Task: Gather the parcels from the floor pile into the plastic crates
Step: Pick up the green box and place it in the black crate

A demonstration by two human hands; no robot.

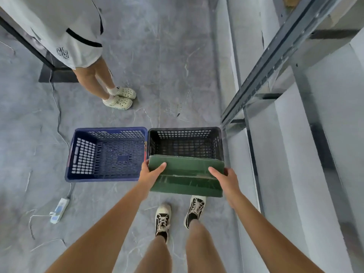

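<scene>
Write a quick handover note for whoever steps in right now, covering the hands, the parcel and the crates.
Left hand and right hand each grip an end of one green parcel, held over the near edge of the black crate.
The blue crate sits directly left of the black one; both look empty.
Done: this parcel is picked up and carried to the crates.
Left: lower it into the black crate, then fetch more. The floor pile is out of view.

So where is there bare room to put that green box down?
Both crates look empty: the blue crate left and the black crate under the green box. Bare floor lies beyond the crates. It is crowded right, by the metal rack.
</scene>
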